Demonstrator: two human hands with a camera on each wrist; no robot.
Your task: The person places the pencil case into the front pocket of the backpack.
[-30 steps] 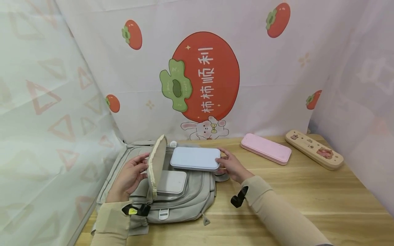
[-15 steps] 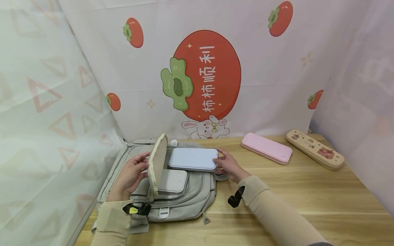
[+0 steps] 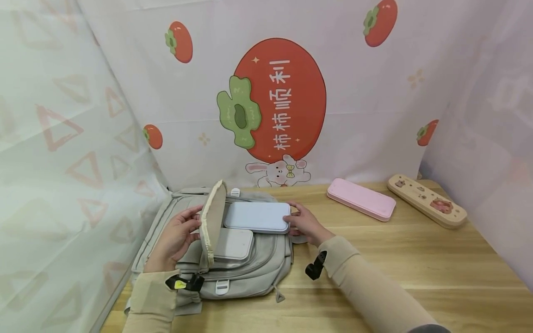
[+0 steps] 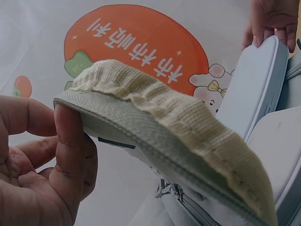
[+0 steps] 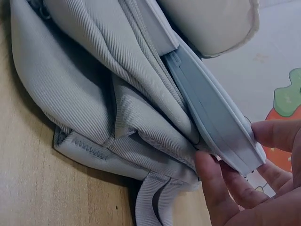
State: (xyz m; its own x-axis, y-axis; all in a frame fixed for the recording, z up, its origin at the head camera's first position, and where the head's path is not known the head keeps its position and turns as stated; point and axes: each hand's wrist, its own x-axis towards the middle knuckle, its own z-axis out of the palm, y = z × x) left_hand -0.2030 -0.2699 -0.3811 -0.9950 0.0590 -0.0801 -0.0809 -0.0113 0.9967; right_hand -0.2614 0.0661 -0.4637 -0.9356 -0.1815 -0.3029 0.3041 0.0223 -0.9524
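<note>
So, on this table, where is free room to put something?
Bare table between right sleeve, pink case and beige case; also between sleeve and bag. The bag is crowded: white case, blue case, left hand and right hand.

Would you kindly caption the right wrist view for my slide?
Right hand holding a pale blue case at a grey backpack.

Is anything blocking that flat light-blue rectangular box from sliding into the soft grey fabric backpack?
Nothing visible blocks the light-blue box: the left hand holds up the cream-edged grey fabric flap of the backpack. The flat white rectangular box lies close on the near side; what's farther in is hidden.
</note>
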